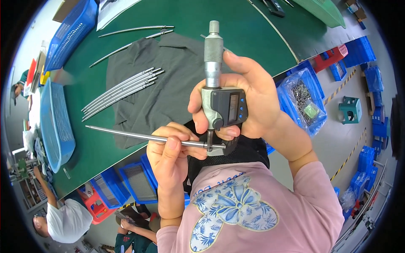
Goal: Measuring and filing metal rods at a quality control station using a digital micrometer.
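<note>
My right hand is wrapped round a digital micrometer, held upright with its ribbed thimble at the top and its small screen facing me. In my left hand a slim metal rod is pinched between thumb and fingers. The rod's stepped right end sits in the micrometer's gap, by the spindle; whether both jaws touch it I cannot tell. Several similar metal rods lie side by side on a dark grey cloth. Two more rods lie farther back, partly on the green table.
Blue baskets line the table's left edge. To the right, a blue bin holds a plastic bag of small metal parts. Below the table's front edge stand blue crates and a red stool. Other people are at lower left.
</note>
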